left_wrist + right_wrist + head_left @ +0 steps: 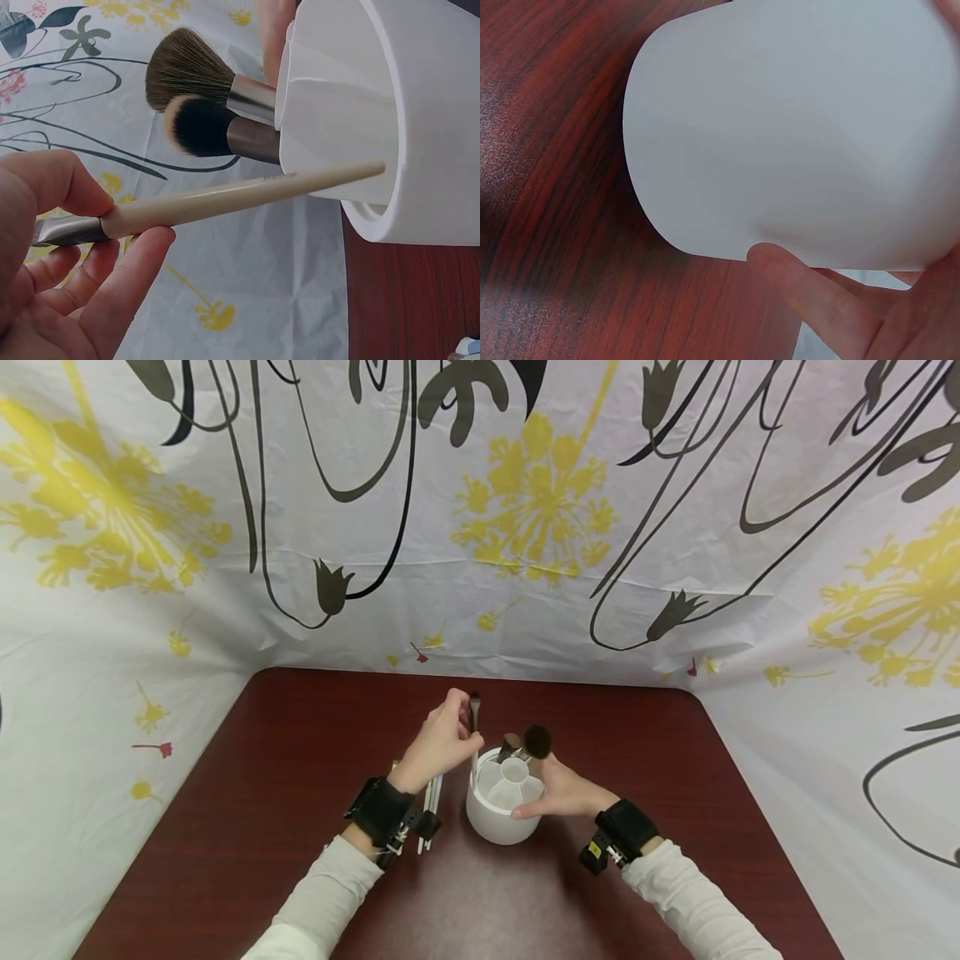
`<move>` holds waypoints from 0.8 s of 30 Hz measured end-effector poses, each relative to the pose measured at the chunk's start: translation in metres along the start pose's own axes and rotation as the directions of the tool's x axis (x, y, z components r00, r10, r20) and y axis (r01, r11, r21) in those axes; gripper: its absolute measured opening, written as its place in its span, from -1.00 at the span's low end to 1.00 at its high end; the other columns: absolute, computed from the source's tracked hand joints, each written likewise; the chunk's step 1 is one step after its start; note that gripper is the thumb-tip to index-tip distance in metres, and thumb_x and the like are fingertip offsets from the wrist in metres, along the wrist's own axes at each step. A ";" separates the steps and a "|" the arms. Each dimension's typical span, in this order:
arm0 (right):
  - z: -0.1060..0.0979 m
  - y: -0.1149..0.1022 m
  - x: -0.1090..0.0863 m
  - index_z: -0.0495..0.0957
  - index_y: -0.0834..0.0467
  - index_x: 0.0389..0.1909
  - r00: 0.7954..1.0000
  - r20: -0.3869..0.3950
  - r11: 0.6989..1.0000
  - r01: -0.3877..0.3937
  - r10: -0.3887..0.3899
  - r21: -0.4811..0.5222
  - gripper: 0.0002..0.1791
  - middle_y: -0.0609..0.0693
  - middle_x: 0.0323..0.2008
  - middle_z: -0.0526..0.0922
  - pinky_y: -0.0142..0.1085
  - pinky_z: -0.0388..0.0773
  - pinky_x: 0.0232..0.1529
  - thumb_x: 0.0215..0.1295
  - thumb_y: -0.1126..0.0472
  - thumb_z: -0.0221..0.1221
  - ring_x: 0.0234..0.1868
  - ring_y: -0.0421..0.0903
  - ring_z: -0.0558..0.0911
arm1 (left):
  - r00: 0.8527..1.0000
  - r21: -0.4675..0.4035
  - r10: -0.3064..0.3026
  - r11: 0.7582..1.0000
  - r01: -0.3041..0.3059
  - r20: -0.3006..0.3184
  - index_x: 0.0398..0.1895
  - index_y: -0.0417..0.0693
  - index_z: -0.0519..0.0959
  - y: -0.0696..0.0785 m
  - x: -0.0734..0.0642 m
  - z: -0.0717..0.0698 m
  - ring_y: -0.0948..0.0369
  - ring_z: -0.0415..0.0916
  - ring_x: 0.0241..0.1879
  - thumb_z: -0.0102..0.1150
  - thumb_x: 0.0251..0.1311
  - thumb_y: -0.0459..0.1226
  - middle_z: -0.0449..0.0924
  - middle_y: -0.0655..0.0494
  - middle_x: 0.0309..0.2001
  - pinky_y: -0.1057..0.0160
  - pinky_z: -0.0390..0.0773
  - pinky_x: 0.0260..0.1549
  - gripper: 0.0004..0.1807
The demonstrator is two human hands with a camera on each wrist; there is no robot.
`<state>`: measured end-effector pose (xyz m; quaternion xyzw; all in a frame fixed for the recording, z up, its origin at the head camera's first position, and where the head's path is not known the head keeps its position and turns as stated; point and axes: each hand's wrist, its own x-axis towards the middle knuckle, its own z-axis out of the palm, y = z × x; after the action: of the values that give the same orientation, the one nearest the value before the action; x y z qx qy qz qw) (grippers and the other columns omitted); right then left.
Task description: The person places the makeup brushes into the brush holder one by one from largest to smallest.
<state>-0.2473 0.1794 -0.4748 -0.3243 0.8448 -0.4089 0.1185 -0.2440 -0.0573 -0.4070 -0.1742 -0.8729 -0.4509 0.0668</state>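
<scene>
My left hand [441, 745] pinches a makeup brush [210, 199] near its metal ferrule, between thumb and fingers. The brush's pale handle points down into the left part of a round white brush holder [498, 827], its tip just within the rim. Whether the tip touches the inside wall, I cannot tell. On the holder's right side, my right hand [576, 793] grips it, thumb along the near wall and the other fingers mostly hidden. Two brushes stand in a back compartment: a fluffy brown one [187, 67] and a dark one with a light tip [201, 126].
Several slim pale-handled brushes [431, 810] lie on the dark red wooden table [315, 727], left of the holder and partly behind the left wrist. A white patterned cloth [450, 602] hangs behind the table and along its sides.
</scene>
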 end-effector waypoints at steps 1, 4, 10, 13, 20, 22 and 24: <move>0.000 0.000 0.000 -0.07 -0.13 0.37 1.000 0.000 1.000 0.000 0.000 0.000 0.13 -0.06 0.26 0.18 -0.07 0.17 0.20 -0.22 -0.05 0.42 0.23 -0.14 0.23 | 1.000 0.000 0.005 1.000 -0.005 -0.001 -0.10 -0.12 0.25 0.001 0.000 0.000 0.26 0.43 -0.43 0.17 -0.11 -0.39 0.38 0.07 -0.35 0.34 0.44 -0.47 -0.55; 0.000 0.001 0.000 -0.07 -0.13 0.37 1.000 -0.001 1.000 -0.004 0.004 -0.003 0.13 -0.06 0.26 0.18 -0.07 0.16 0.20 -0.22 -0.04 0.42 0.23 -0.15 0.22 | 1.000 -0.003 0.015 1.000 -0.015 -0.006 -0.08 -0.13 0.26 0.003 0.000 0.001 0.25 0.45 -0.42 0.17 -0.10 -0.40 0.39 0.06 -0.34 0.33 0.45 -0.47 -0.54; 0.000 0.002 -0.001 -0.05 -0.12 0.36 1.000 -0.003 1.000 -0.014 0.014 -0.004 0.12 -0.05 0.25 0.18 -0.06 0.16 0.20 -0.23 -0.01 0.43 0.22 -0.13 0.23 | 1.000 -0.004 0.021 1.000 -0.021 0.017 -0.06 -0.13 0.25 0.001 0.001 0.005 0.27 0.47 -0.39 0.14 -0.06 -0.40 0.40 0.07 -0.33 0.34 0.46 -0.46 -0.55; 0.000 0.002 -0.001 -0.05 -0.11 0.36 1.000 -0.004 1.000 -0.016 0.016 0.004 0.12 -0.02 0.25 0.18 -0.02 0.16 0.18 -0.22 0.01 0.44 0.22 -0.10 0.23 | 0.999 -0.008 0.025 1.000 -0.025 0.028 -0.06 -0.12 0.25 -0.001 0.001 0.006 0.29 0.46 -0.39 0.13 -0.04 -0.39 0.39 0.08 -0.32 0.34 0.46 -0.45 -0.56; 0.000 0.001 -0.001 -0.09 -0.19 0.36 0.999 0.011 0.999 -0.042 0.042 -0.017 0.13 -0.02 0.25 0.17 -0.06 0.15 0.19 -0.21 -0.05 0.42 0.23 -0.11 0.22 | 0.998 0.003 0.038 0.999 -0.039 0.041 -0.06 -0.12 0.25 -0.003 0.000 0.009 0.26 0.47 -0.38 0.16 -0.04 -0.39 0.39 0.07 -0.32 0.32 0.47 -0.43 -0.56; -0.001 0.001 -0.001 -0.09 -0.19 0.36 0.999 0.012 0.999 -0.045 0.046 -0.022 0.13 0.00 0.25 0.16 -0.05 0.15 0.19 -0.21 -0.06 0.41 0.23 -0.10 0.21 | 0.998 0.011 0.043 0.999 -0.043 0.046 -0.05 -0.13 0.25 -0.004 -0.001 0.010 0.24 0.48 -0.38 0.17 -0.04 -0.39 0.40 0.06 -0.31 0.32 0.48 -0.43 -0.54; -0.001 0.001 -0.001 -0.09 -0.18 0.36 0.999 0.010 0.999 -0.046 0.046 -0.030 0.13 0.02 0.24 0.16 -0.04 0.16 0.19 -0.22 -0.08 0.41 0.23 -0.08 0.22 | 0.998 0.013 0.051 0.999 -0.052 0.048 -0.04 -0.15 0.25 -0.005 -0.001 0.011 0.23 0.49 -0.37 0.18 -0.04 -0.40 0.41 0.04 -0.30 0.32 0.48 -0.44 -0.53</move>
<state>-0.2474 0.1809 -0.4752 -0.3086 0.8573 -0.3919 0.1274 -0.2444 -0.0507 -0.4174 -0.2068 -0.8726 -0.4386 0.0586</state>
